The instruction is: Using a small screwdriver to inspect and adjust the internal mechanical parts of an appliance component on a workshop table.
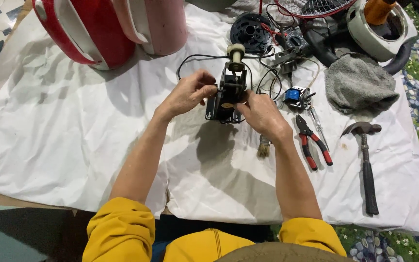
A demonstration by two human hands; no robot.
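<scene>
Black motor unit (pixel 229 94) with a cream cap on its shaft: held above the white cloth (pixel 73 131), centre of view, black wires trailing behind it. Left hand (pixel 187 93): clasped on the motor's left side, fingers curled round its frame. Right hand (pixel 263 115): clasped on its lower right side. Small brush (pixel 264 146): on the cloth just below the right hand. Red-handled pliers (pixel 312 141): right of that hand. Hammer (pixel 365 162): further right, head pointing away. Blue wire coil (pixel 293 94): beyond the pliers. Grey rag (pixel 360 85): upper right. Red and white container (pixel 88 29): upper left. Black round part (pixel 250 31): top centre.
</scene>
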